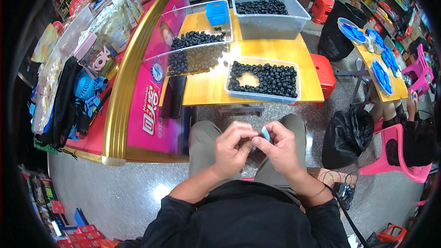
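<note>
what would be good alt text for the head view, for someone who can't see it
A seated person pinches a small light blue piece in the right grip, with the left grip close beside it, its contents hard to see. Beyond, a yellow table bears three translucent tubs of small, dark, round pieces.

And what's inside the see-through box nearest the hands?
Lots of small black balls lie in the box. A bare patch toward its left shows the bottom; elsewhere they mostly cover it, so I can't see what's underneath.
</note>
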Demonstrator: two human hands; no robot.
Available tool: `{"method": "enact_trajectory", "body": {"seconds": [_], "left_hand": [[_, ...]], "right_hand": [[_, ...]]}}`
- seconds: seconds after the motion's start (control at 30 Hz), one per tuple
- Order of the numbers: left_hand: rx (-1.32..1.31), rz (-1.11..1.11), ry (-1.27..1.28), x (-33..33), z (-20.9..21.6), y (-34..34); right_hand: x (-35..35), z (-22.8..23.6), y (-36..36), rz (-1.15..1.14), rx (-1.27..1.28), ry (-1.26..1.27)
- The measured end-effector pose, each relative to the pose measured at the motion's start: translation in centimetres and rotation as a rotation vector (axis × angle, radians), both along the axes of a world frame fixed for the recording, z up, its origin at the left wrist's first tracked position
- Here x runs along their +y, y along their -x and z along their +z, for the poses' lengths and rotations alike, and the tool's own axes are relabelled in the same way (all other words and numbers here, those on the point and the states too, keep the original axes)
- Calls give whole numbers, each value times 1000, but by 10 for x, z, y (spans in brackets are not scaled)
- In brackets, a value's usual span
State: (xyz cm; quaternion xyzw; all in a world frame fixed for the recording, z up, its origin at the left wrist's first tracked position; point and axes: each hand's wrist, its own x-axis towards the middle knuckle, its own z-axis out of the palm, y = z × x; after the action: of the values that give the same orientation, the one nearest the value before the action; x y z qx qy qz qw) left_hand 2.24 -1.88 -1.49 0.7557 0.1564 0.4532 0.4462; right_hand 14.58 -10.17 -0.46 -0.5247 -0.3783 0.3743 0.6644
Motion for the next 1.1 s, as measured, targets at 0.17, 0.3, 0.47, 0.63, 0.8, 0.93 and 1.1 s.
{"method": "enact_trajectory", "body": {"seconds": [0.17,0.3,0.47,0.63,0.8,0.93,1.1], "left_hand": [[9,-78,68,17,9,-2],[151,263,-411,84,52,-7],[252,645,-670,210,99,-5],[232,498,-927,203,82,-51],[774,159,-996,179,7,-102],[1120,119,-1120,204,-24,-123],[1091,74,-1079,204,-14,-121]], "right_hand": [[2,-5,-10,30,122,81],[7,-5,-25,-7,341,146],[11,-2,-37,-22,379,127],[18,-14,-51,-57,431,165],[24,-24,-57,-66,460,171],[22,-23,-62,-86,440,186],[20,-23,-64,-75,433,135]]}}
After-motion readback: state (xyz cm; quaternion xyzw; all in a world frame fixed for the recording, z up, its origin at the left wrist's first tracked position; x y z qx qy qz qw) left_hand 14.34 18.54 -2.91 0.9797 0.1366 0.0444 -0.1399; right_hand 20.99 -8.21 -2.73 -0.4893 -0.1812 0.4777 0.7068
